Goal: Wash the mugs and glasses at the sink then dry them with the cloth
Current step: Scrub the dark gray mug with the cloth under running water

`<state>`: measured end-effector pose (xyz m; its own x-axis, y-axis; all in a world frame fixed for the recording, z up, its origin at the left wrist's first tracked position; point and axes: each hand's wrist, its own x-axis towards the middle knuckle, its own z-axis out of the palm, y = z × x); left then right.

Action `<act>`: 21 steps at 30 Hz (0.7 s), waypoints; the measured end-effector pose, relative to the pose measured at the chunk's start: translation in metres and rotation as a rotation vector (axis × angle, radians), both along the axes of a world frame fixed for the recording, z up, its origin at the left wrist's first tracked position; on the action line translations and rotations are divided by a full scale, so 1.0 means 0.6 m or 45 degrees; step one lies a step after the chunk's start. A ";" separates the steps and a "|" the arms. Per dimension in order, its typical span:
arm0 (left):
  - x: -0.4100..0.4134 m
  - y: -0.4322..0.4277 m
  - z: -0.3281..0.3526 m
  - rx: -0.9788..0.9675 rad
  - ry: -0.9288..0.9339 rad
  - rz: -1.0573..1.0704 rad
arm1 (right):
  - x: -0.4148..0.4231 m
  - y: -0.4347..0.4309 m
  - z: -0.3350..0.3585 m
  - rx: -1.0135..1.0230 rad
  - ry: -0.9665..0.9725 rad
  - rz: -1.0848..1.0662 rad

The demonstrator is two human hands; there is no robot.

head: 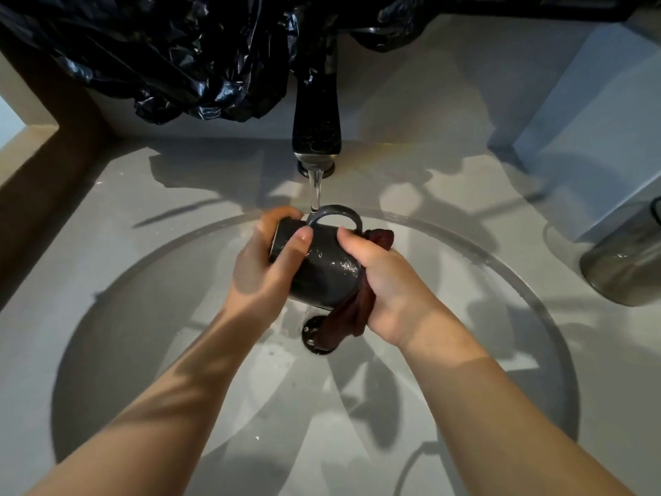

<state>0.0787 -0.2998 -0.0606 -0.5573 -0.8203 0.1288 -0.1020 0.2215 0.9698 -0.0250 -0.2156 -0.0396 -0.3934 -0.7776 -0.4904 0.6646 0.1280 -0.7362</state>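
Hiding cloth, mug, right hand

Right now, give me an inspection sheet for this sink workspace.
Surface: grey round sink, wet; drain open.
Job's things: dark mug on its side under the running tap; brown cloth against it; glass on the counter, right.
Clutter: black plastic bag behind the tap.
Grippers: left hand holds the mug; right hand presses the cloth to it.
Cables: nothing seen.
Surroundings: pale wall, right.
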 end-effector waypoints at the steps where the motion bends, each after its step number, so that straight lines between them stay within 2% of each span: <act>1: -0.007 0.003 0.005 0.218 0.043 0.070 | 0.008 0.000 0.000 0.061 0.220 -0.008; 4: -0.016 0.002 0.020 1.140 0.047 0.180 | 0.029 0.006 0.011 0.193 1.031 0.181; 6: -0.007 0.002 0.028 1.429 0.001 0.168 | 0.036 0.007 0.013 0.216 1.289 0.373; 7: -0.004 0.001 0.028 1.428 -0.013 0.183 | 0.037 0.006 0.014 0.211 1.307 0.412; 9: -0.005 0.000 0.023 1.199 0.004 0.248 | 0.036 0.002 0.011 0.174 1.173 0.339; 10: -0.006 0.001 0.021 0.937 0.045 0.282 | 0.034 -0.002 0.007 0.162 0.979 0.219; 12: 0.000 0.001 0.012 0.183 0.016 0.222 | 0.023 -0.011 -0.004 0.121 0.375 -0.028; 13: 0.003 0.003 0.008 -0.090 -0.081 0.138 | 0.018 -0.012 -0.007 0.085 0.094 -0.105; 14: 0.005 0.004 0.001 -0.239 -0.185 0.100 | 0.012 -0.012 -0.007 0.075 -0.055 -0.146; 15: 0.003 0.007 -0.002 -0.247 -0.236 0.111 | 0.009 -0.011 -0.006 0.095 -0.077 -0.163; 16: -0.003 0.012 -0.001 -0.143 -0.244 0.159 | 0.010 -0.009 -0.006 0.128 0.007 -0.168; 17: -0.011 0.017 0.005 0.071 -0.187 0.227 | 0.012 -0.007 -0.006 0.153 0.162 -0.164; 19: -0.021 0.013 0.017 0.768 -0.027 0.328 | 0.021 0.000 0.005 0.162 0.702 -0.016; 20: -0.020 0.008 0.025 1.078 -0.007 0.298 | 0.024 0.003 0.009 0.158 1.010 0.147; 21: -0.012 0.002 0.028 1.285 -0.006 0.217 | 0.026 0.004 0.012 0.165 1.229 0.333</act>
<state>0.0712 -0.2988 -0.0439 -0.4218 -0.6134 -0.6677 -0.0598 -0.7160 0.6955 -0.0095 -0.2132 -0.0323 -0.4914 -0.8598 -0.1390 -0.2689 0.3016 -0.9147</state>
